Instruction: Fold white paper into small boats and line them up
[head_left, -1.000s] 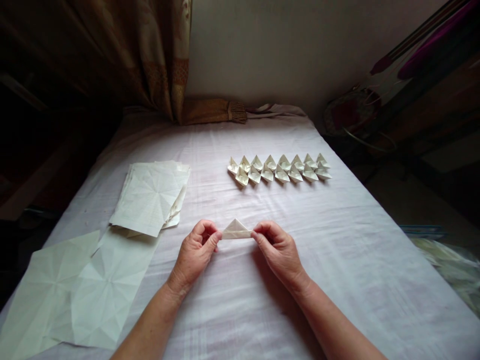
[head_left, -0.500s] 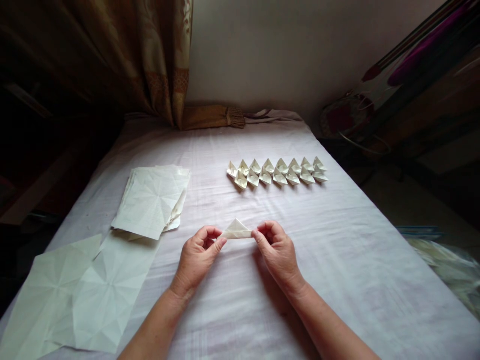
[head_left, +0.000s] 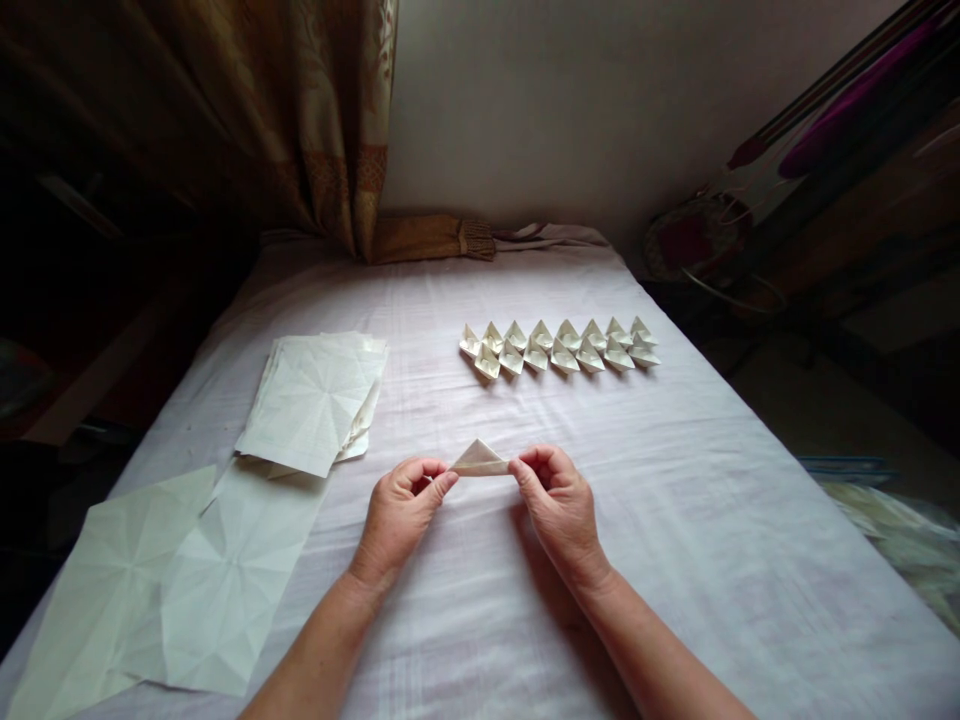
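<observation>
A small folded piece of white paper (head_left: 481, 459), with a triangular peak and a band along its lower edge, is stretched between my two hands. My left hand (head_left: 405, 515) pinches its left end between thumb and fingers. At the right end, the thumb and fingers of my right hand (head_left: 559, 510) grip it in the same way. Beyond my hands, two rows of folded paper boats (head_left: 566, 358) stand close together, their peaks upward. To the left lies a stack of creased paper sheets (head_left: 304, 405).
Two more creased sheets (head_left: 225, 580) overlap nearer me on the left. A pale sheet (head_left: 675, 520) covers the whole surface. A patterned curtain (head_left: 337, 130) hangs at the back left, by a wall (head_left: 540, 120). Clear plastic bags (head_left: 900, 540) lie beyond the right edge.
The view has shifted slightly, so things sit a little further right. Both hands keep their hold on the folded paper, which looks slightly tilted differently, its band narrower toward the right.
</observation>
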